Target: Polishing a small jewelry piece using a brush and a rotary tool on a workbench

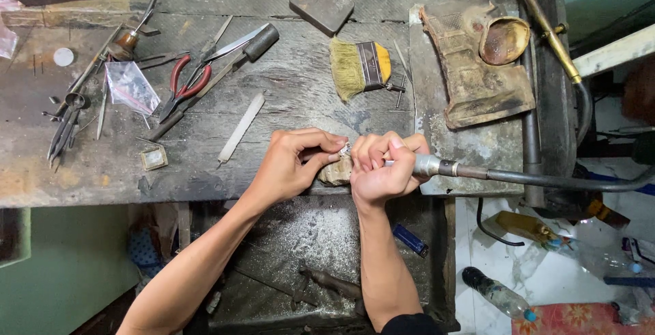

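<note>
Now left hand (290,164) pinches a small shiny piece (344,148); right hand (382,168) grips a steel handpiece (437,166)

We find our left hand (293,164) and right hand (383,171) meeting at the near edge of the workbench (273,103), over a small wooden peg (336,171), with the rotary handpiece (437,166) running off to the right from our right hand. Behind the hands lies a brush (359,67), and further back a flat block (321,2); to the left lie a file (240,129), pliers (183,86) and a plastic bag (129,86). Right of the brush sits a worn pad (474,69) with a shallow dish (503,40) on it.
</note>
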